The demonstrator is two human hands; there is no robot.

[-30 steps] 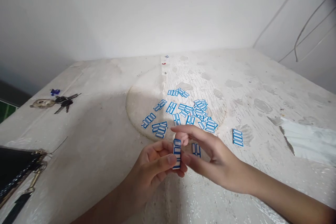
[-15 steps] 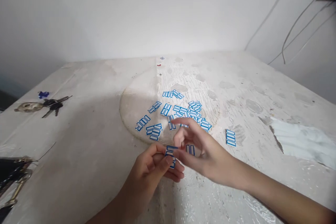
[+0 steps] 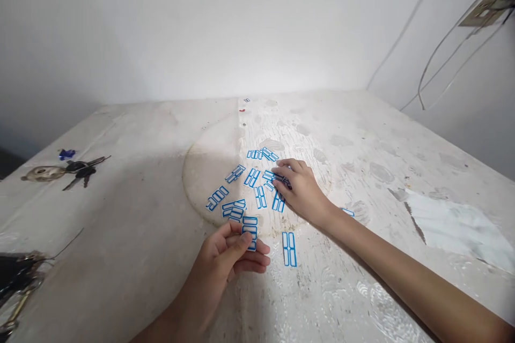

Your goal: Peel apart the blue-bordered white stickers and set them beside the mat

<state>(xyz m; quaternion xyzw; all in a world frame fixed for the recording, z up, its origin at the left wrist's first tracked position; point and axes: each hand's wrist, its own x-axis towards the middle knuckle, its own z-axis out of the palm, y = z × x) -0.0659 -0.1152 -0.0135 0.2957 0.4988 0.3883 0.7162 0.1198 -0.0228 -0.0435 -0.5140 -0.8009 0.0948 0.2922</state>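
Between its thumb and fingers, my left hand (image 3: 237, 254) pinches a white label with blue outlined boxes (image 3: 250, 231), held a little above the table. My right hand (image 3: 300, 185) rests over a loose heap of similar labels (image 3: 269, 176); its thumb and forefinger are apart at the heap's left side, and the palm hides part of it. More labels lie scattered about, such as one (image 3: 217, 198) to the left and another (image 3: 260, 197) close to the heap. A single label (image 3: 288, 249) lies nearer to me, right of my left hand.
Keys with a pale fob (image 3: 48, 173) and a small blue piece (image 3: 66, 154) lie at the left. A black strap with a metal clasp (image 3: 20, 300) is at the lower left. White paper or cloth (image 3: 454, 230) lies at the right. Wires (image 3: 432, 64) hang from a wall socket (image 3: 483, 9).
My right hand has moved away from my left hand, up and onto the heap of labels. My left hand keeps its label and has shifted slightly left. The camera view has tilted up a little.
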